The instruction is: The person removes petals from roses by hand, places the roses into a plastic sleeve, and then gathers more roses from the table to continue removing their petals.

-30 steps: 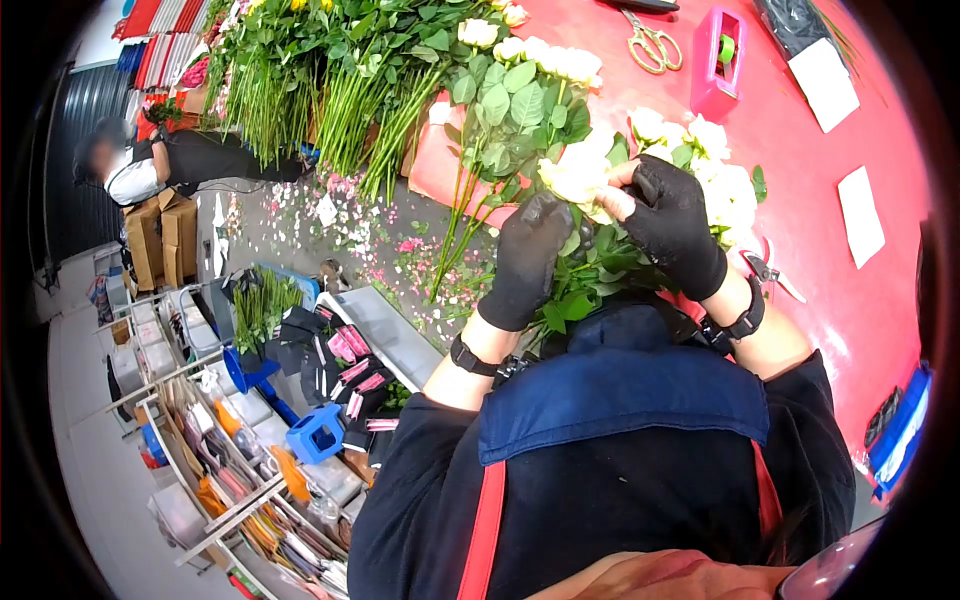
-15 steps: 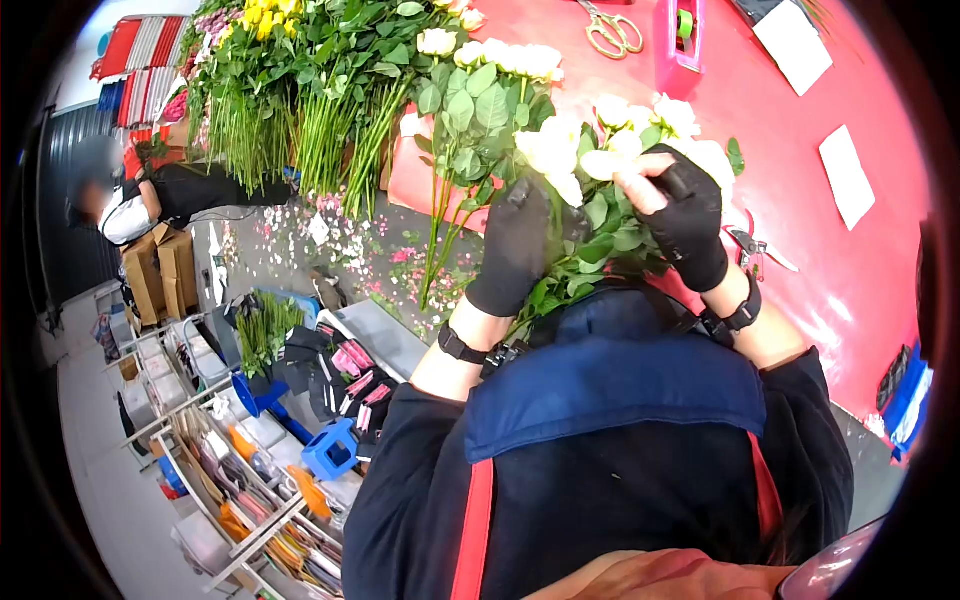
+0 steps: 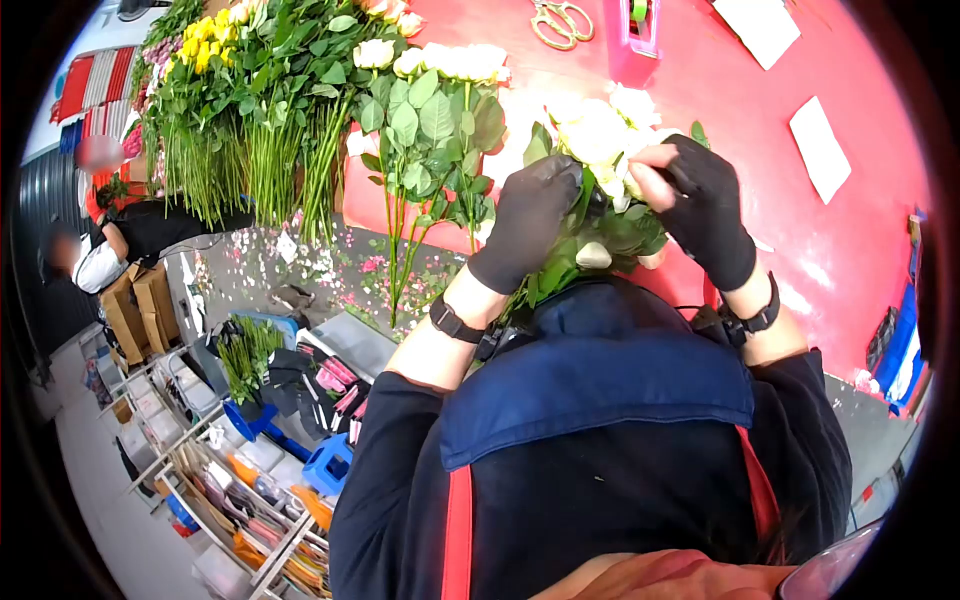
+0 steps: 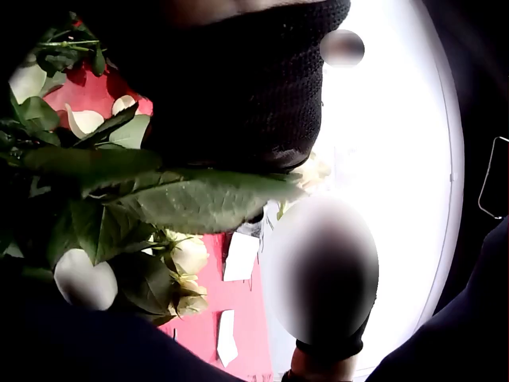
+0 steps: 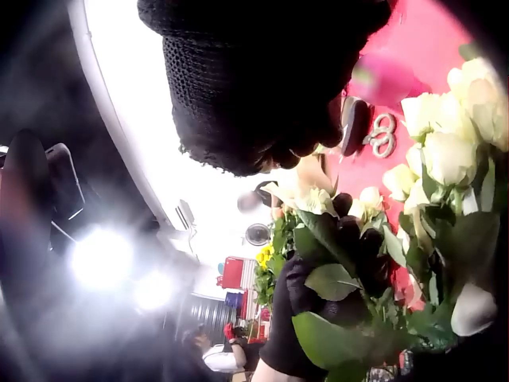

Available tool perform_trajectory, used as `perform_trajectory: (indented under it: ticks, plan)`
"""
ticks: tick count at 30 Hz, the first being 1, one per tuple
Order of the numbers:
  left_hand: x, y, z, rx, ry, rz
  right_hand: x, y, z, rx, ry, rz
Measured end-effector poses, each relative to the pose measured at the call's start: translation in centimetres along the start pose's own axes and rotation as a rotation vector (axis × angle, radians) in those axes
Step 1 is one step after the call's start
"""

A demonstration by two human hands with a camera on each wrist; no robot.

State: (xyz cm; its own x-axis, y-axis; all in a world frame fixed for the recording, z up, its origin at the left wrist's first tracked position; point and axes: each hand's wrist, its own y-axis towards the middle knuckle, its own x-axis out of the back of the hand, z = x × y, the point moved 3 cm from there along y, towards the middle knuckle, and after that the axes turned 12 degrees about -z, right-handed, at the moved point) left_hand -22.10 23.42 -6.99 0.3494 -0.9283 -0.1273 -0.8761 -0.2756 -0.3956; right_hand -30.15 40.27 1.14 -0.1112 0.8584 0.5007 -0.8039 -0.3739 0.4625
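Observation:
My left hand (image 3: 535,215), in a black fingerless glove, grips the stem of a white rose (image 3: 590,132) just under its bloom. In the right wrist view, the gloved fingers wrap the leafy stem below that bloom (image 5: 306,187). My right hand (image 3: 700,205), gloved the same way, has bare thumb and fingertips at the bloom's side, pinching an outer petal. A loose white petal (image 3: 593,255) lies on the leaves below the hands; the left wrist view also shows this petal (image 4: 86,280). More white roses (image 5: 453,155) lie beside the hands on the red table (image 3: 770,150).
Bunches of leafy stems with white roses (image 3: 455,62) and yellow flowers (image 3: 205,45) line the table's left side. Scissors (image 3: 562,25), a pink tape dispenser (image 3: 633,45) and white paper (image 3: 820,150) lie on it. Petals litter the floor (image 3: 330,270); another person (image 3: 95,265) is at far left.
The head view has shifted, so the table things sit further left and up. My left hand has come up with the rose, closer to the right hand. A loose petal now shows on the leaves.

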Motion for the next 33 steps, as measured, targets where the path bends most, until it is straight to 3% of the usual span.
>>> perform_trajectory:
  ticks: [1, 2, 5, 9, 14, 17, 21, 25, 29, 31, 33]
  plan:
    - [0.1, 0.1, 0.1, 0.006, -0.008, -0.023, -0.8, 0.1, -0.4, -0.011, 0.008, 0.008]
    - [0.2, 0.0, 0.1, 0.028, -0.025, -0.006, -1.4, 0.3, -0.7, 0.094, -0.055, 0.012]
    - [0.6, -0.1, -0.4, 0.046, -0.04, -0.029, -1.9, 0.2, -0.9, 0.063, 0.029, 0.117]
    - [0.8, -0.3, -0.9, -0.004, 0.03, -0.005, -2.4, 0.3, -0.4, 0.198, -0.137, -0.013]
    - [0.7, -0.5, -0.9, -0.013, 0.026, 0.011, -2.6, -0.1, -0.4, 0.143, -0.167, 0.092]
    - [0.6, -0.7, -1.3, -0.156, 0.128, -0.025, -2.8, -0.5, -0.6, 0.099, -0.07, 0.089]
    - [0.6, -0.7, -0.4, -0.005, -0.013, -0.017, -2.8, -0.4, -0.1, 0.081, -0.065, 0.024]
    - [0.7, -0.6, 0.0, -0.035, 0.029, -0.015, -3.2, -0.6, 0.0, 0.096, -0.069, 0.149]
    - [0.3, 0.0, 1.8, 0.155, -0.097, -0.047, -2.8, -1.3, -0.5, 0.034, -0.07, 0.173]
    - [-1.1, 1.1, 1.5, -0.058, 0.102, 0.045, -2.3, -1.1, 0.6, 0.096, -0.14, 0.158]
    - [-1.4, 1.2, 0.7, -0.222, 0.122, 0.232, -2.8, -1.1, 0.9, 0.038, -0.058, 0.177]
